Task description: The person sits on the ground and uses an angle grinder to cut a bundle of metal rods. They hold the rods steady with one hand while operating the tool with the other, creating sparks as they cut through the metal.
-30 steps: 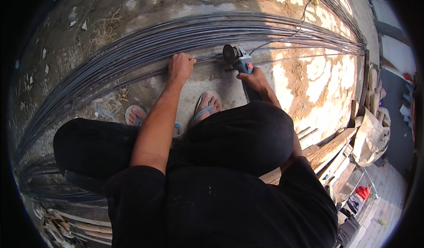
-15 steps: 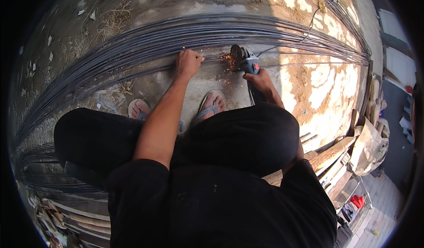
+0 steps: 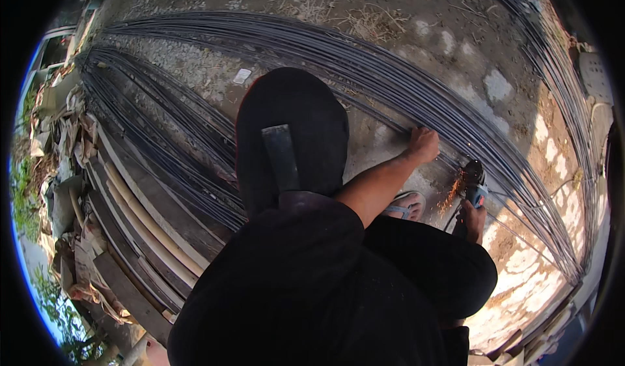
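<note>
My left hand is closed on a steel rod along the near side of a long rod bundle. My right hand grips a blue angle grinder with a red switch, its disc down at that rod, to the right of my left hand. Orange sparks spray from the disc toward the lower left. My sandalled foot rests on the concrete below my hands.
More rod bundles lie at the left and far right. Wooden planks and poles are heaped at lower left, with torn scrap beyond. A cable runs over the sunlit ground at the right.
The view has turned to the left, showing more of the timber and rods. Sparks, absent a second ago, appeared half a second ago and are still flying from the grinder.
</note>
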